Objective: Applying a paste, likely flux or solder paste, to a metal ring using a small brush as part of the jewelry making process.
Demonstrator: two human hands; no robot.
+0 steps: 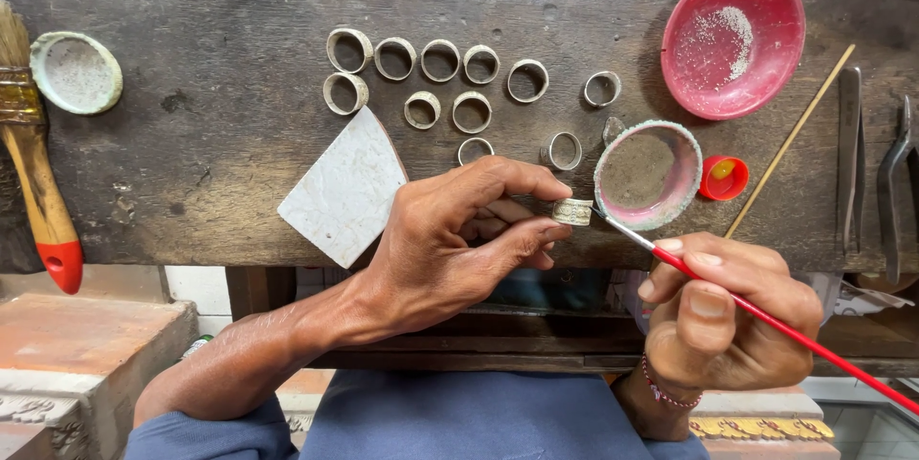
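Holding a small metal ring pinched between thumb and forefinger of your left hand, just above the bench's front edge, you are touching it with the tip of a thin red-handled brush. Your right hand is closed around that brush in a pen grip. Judged step: coating the ring's outer band. The next move seems to call for turning the ring in the fingertips without smearing. Just beside the ring, a pink-rimmed dish is sitting; beyond, other rings are lying in rows on the dark wooden bench, with a red bowl at the far right.
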